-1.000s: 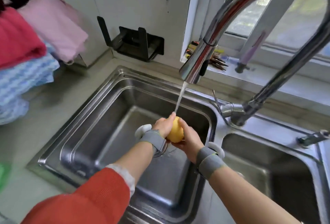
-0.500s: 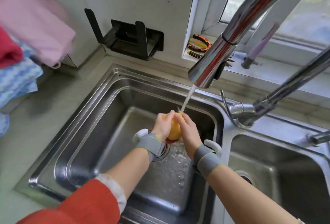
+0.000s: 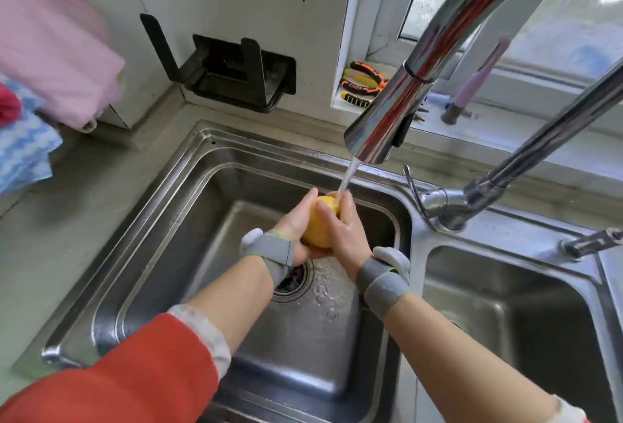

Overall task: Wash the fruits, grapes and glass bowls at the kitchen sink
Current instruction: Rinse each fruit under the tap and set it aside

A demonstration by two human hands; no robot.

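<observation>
Two hands on one yellow fruit [image 3: 320, 225], held over the left basin of the steel sink [image 3: 141, 254], just above the drain [image 3: 292, 279]. Left hand [image 3: 293, 223] cups the fruit from the left and underneath, fingers wrapped up along its side. Right hand [image 3: 344, 228] grips it from the right, thumb laid across the front, fingers curled over the top. Both wrists carry grey bands with a white block attached. Left sleeve red with a white cuff, pushed up the forearm.

Faucet [image 3: 397, 109] is running: thin stream [image 3: 347, 180] drops from the spout and lands on the right hand's fingers at the top of the fruit. Water is pooling and rippling on the basin floor beside the drain.

Right basin [image 3: 505, 304] sits next to it, faucet base between them at the back rim. Black rack [image 3: 236, 75] on the wall behind the sink. Pliers [image 3: 364, 80] with orange-black handles on the window sill. Pink cloth [image 3: 50, 48] and blue cloth [image 3: 23, 153] hang at far left above the grey surface [image 3: 77, 213].
</observation>
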